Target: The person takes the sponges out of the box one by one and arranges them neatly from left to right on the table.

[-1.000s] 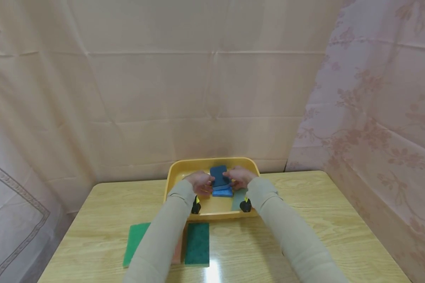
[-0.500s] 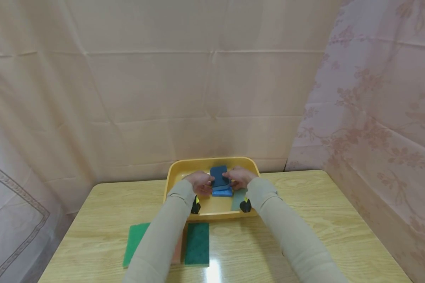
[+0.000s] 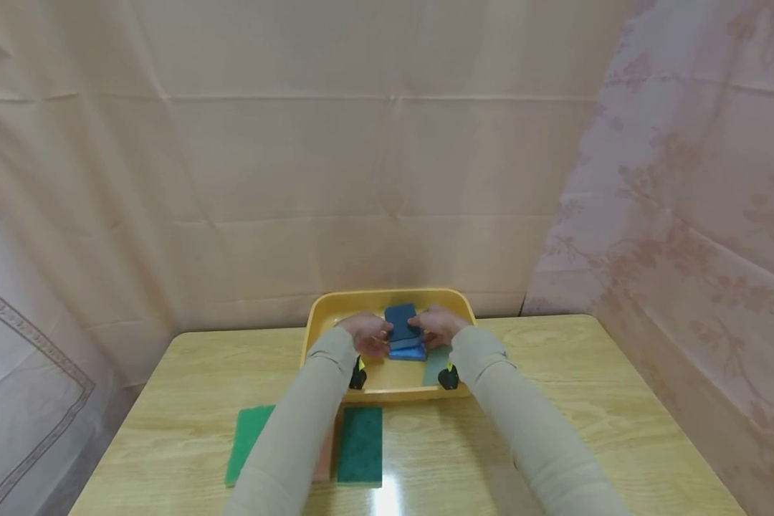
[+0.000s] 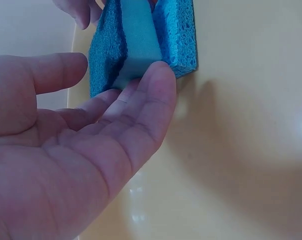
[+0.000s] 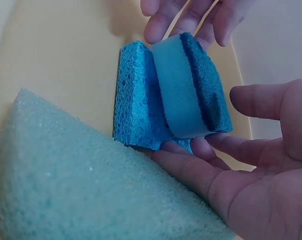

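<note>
A two-layer scouring sponge [image 3: 400,320], dark blue on one face and pale blue foam on the other, is between my hands in the yellow tray. My left hand [image 3: 366,332] grips its left end, thumb at the dark face and fingers under the foam. At the opposite end, my right hand [image 3: 440,324] holds it the same way. Beneath and close behind the foam lies a bright blue porous sponge [image 5: 133,95], which fingertips of both hands appear to touch. A pale grey-green sponge [image 5: 91,175] rests beside it, below my right hand, partly hidden in the head view.
The yellow tray [image 3: 387,395] stands at the table's back edge, against a beige curtain. On the table [image 3: 555,416] in front lie a bright green pad [image 3: 248,433], a brownish-pink one [image 3: 324,462] partly behind my left sleeve, and a dark green one [image 3: 360,446].
</note>
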Demonstrator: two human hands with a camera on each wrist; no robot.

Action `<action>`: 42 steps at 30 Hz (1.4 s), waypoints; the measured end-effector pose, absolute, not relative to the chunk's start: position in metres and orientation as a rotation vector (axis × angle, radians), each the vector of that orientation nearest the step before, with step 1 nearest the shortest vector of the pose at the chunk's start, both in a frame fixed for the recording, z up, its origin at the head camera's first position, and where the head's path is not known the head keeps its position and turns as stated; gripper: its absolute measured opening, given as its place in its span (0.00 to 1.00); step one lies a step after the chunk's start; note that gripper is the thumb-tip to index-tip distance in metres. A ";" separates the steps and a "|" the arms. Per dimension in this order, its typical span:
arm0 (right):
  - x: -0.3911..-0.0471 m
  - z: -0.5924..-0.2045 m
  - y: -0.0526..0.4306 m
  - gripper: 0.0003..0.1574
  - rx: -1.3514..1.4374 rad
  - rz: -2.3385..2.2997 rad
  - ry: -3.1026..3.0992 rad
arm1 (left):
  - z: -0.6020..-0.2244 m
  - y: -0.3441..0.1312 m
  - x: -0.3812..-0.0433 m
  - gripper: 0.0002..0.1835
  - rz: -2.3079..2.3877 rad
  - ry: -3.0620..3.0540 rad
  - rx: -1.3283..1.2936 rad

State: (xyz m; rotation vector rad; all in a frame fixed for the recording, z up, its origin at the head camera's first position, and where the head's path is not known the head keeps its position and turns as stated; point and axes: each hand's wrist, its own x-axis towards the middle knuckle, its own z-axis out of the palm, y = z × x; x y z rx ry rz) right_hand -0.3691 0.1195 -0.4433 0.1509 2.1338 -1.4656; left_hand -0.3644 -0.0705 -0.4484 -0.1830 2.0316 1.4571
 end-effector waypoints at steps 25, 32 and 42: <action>-0.368 -0.444 0.119 0.30 0.139 -1.393 2.205 | -0.445 -0.073 -0.367 0.22 1.464 2.006 -0.186; -0.367 -0.444 0.119 0.31 0.142 -1.412 2.181 | -0.444 -0.074 -0.365 0.22 1.470 1.988 -0.168; -0.367 -0.446 0.118 0.32 0.157 -1.410 2.190 | -0.441 -0.076 -0.363 0.23 1.473 1.981 -0.163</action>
